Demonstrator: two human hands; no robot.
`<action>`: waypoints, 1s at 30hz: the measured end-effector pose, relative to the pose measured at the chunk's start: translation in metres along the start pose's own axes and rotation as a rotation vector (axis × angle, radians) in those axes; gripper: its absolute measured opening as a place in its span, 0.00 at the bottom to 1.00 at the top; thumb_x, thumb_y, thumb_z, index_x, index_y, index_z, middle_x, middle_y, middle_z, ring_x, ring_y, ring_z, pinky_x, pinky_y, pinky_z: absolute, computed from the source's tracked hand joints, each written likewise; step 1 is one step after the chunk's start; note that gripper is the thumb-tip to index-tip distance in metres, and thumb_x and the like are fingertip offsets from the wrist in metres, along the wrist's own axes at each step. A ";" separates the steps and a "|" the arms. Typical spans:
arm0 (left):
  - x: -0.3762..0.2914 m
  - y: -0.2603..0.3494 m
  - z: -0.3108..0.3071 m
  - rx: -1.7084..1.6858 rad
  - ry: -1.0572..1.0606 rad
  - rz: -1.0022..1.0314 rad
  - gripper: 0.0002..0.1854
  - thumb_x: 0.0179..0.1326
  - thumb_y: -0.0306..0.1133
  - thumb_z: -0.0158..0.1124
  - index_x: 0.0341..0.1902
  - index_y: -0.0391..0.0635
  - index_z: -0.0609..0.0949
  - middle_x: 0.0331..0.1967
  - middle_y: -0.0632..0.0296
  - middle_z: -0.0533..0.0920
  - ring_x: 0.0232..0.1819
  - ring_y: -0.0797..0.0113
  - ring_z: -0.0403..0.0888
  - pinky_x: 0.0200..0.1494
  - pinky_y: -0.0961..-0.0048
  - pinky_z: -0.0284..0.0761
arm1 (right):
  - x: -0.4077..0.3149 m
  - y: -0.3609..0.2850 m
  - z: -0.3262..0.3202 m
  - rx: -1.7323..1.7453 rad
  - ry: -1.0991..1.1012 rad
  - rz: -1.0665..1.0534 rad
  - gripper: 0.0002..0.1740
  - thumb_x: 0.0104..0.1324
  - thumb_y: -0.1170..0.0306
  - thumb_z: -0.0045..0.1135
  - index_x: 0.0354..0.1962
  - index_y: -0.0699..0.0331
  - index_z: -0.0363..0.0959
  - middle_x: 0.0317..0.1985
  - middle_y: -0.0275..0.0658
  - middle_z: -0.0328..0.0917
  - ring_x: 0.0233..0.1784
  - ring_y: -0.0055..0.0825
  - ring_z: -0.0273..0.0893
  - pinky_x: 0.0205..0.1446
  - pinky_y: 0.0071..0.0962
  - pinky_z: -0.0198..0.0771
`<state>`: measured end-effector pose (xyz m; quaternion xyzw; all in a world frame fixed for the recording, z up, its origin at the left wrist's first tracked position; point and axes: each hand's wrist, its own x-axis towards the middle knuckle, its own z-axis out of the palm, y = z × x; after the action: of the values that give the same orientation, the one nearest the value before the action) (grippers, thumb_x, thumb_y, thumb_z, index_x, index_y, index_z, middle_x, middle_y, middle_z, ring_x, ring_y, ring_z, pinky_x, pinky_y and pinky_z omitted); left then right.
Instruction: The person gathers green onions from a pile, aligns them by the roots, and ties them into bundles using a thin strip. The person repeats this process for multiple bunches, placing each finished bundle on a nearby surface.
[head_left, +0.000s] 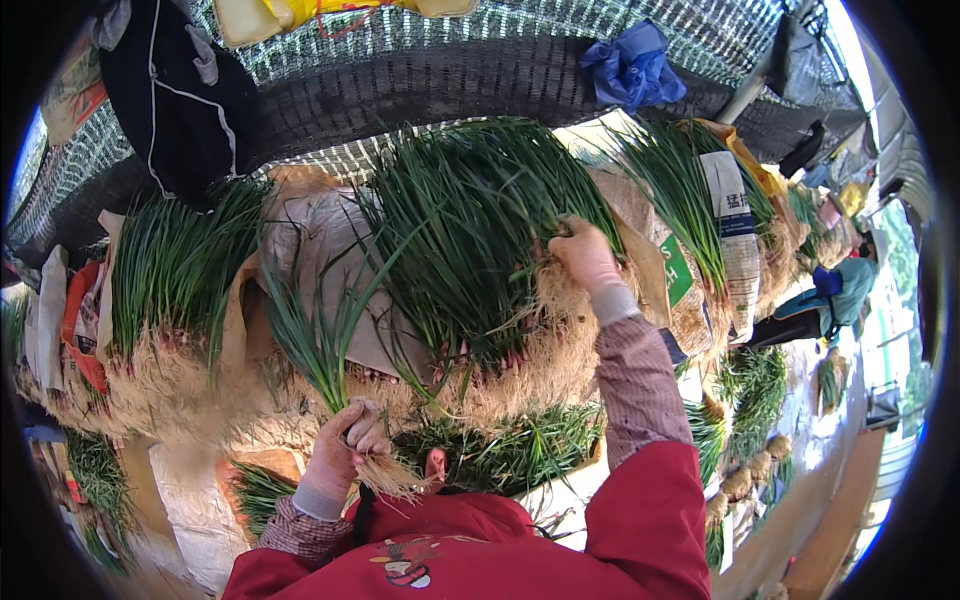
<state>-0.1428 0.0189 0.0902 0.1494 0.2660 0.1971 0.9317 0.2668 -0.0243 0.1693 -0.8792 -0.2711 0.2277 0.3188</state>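
Observation:
My left hand (339, 455), in a pale glove, is closed around a small bunch of long green leafy plants (322, 337). Their pale stringy roots (390, 478) hang below the fist and the leaves point up and away. My right hand (585, 253), also gloved, reaches to the right side of a large pile of the same plants (465, 232), its fingers curled at the stems above a mass of roots. Whether it grips any stems cannot be told. The pile's reddish stem bases and roots face me, beside a pale woven sack (330, 247).
More plant bundles lie left (180, 262) and right (675, 202) on woven sacks. Loose greens (517, 450) lie near my body. Dark netting (450, 82) holds a hanging black garment (176, 90) and a blue plastic bag (634, 64). Another person (840, 296) is at far right.

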 end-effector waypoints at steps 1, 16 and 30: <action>-0.001 0.003 -0.005 -0.013 -0.006 0.009 0.11 0.66 0.38 0.52 0.39 0.44 0.76 0.13 0.73 0.59 0.17 0.76 0.59 0.29 0.73 0.62 | -0.023 -0.018 -0.019 -0.018 0.019 0.024 0.21 0.57 0.70 0.55 0.49 0.65 0.73 0.32 0.44 0.80 0.29 0.33 0.79 0.36 0.32 0.75; 0.026 -0.013 0.069 0.286 -0.105 -0.040 0.13 0.66 0.34 0.50 0.49 0.41 0.76 0.15 0.69 0.65 0.14 0.77 0.60 0.24 0.76 0.65 | -0.100 0.094 -0.017 0.111 0.121 -0.171 0.06 0.62 0.73 0.59 0.34 0.69 0.76 0.26 0.34 0.77 0.27 0.16 0.72 0.33 0.16 0.69; 0.063 -0.069 0.065 0.722 -0.058 -0.286 0.08 0.61 0.31 0.59 0.37 0.39 0.78 0.26 0.62 0.79 0.24 0.75 0.74 0.25 0.79 0.69 | -0.168 0.081 0.105 0.803 -0.219 0.134 0.18 0.65 0.65 0.57 0.47 0.71 0.70 0.33 0.39 0.77 0.28 0.17 0.72 0.29 0.18 0.71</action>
<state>-0.0377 -0.0247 0.0892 0.4348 0.3102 -0.0454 0.8442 0.1074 -0.1357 0.0793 -0.6715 -0.1352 0.4275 0.5900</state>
